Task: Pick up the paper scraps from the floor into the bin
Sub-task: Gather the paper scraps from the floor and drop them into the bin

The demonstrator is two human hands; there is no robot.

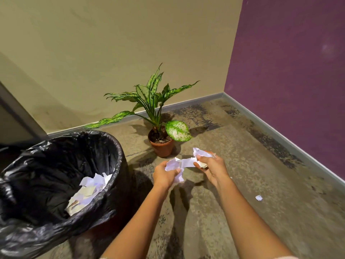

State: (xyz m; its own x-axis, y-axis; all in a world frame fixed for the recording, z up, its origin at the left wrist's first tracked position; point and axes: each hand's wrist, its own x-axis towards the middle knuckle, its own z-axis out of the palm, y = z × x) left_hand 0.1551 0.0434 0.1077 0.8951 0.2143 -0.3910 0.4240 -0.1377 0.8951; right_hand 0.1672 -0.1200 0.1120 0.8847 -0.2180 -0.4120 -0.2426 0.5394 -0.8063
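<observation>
My left hand [164,176] and my right hand [212,168] are both stretched out over the carpet in front of the plant, each closed around white paper scraps [183,161] that bridge the two hands. The bin [119,152], lined with a black bag, stands at the left, close beside my left hand. Several white scraps in the bin [87,191] lie inside against its right wall. One small scrap [259,198] lies on the carpet to the right of my right forearm, and a tiny fleck [231,177] sits nearer the wrist.
A potted plant [161,146] in a brown pot stands just beyond my hands, its long leaves reaching toward the bin. A beige wall and a purple wall [298,71] meet at the corner behind. A dark door frame [16,113] is at the far left.
</observation>
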